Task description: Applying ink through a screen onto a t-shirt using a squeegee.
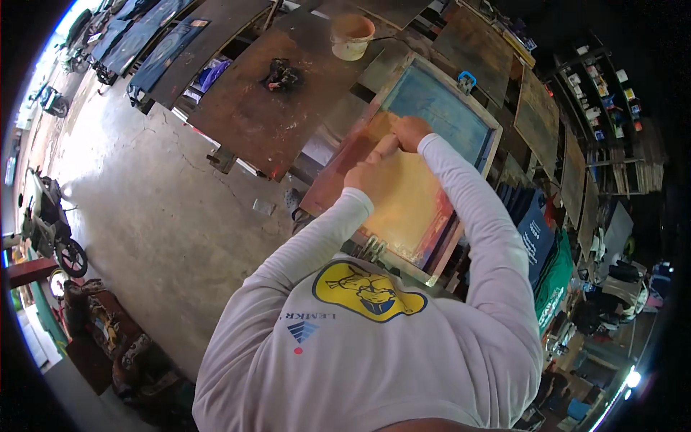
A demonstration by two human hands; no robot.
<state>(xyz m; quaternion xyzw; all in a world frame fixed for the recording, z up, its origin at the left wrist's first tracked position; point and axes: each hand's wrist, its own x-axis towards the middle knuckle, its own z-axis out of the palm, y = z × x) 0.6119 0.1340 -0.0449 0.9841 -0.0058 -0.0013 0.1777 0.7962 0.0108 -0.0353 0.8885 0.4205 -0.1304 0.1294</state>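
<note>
My left hand (366, 178) and right hand (414, 134) are together over the wooden-framed screen (456, 91), the right one a little farther from me, fingers curled. I cannot tell whether they are clamped on anything, since my own fingers hide what lies beneath them. The screen lies aslant in front of my chest, its far part blue and its near part covered in yellow, with reddish streaks along the sides. A metal clamp (373, 249) sits at its near edge, and a small bright-blue item (467, 81) is just beyond its far edge.

To the left is a stained brown worktop (237, 108), bearing a crumpled dark bundle (282, 75) and a pale bucket (351, 47) with an orange-brown inside. Green fabric (554, 277) hangs to my right; a motorcycle (47, 216) stands far left on the concrete floor (158, 209).
</note>
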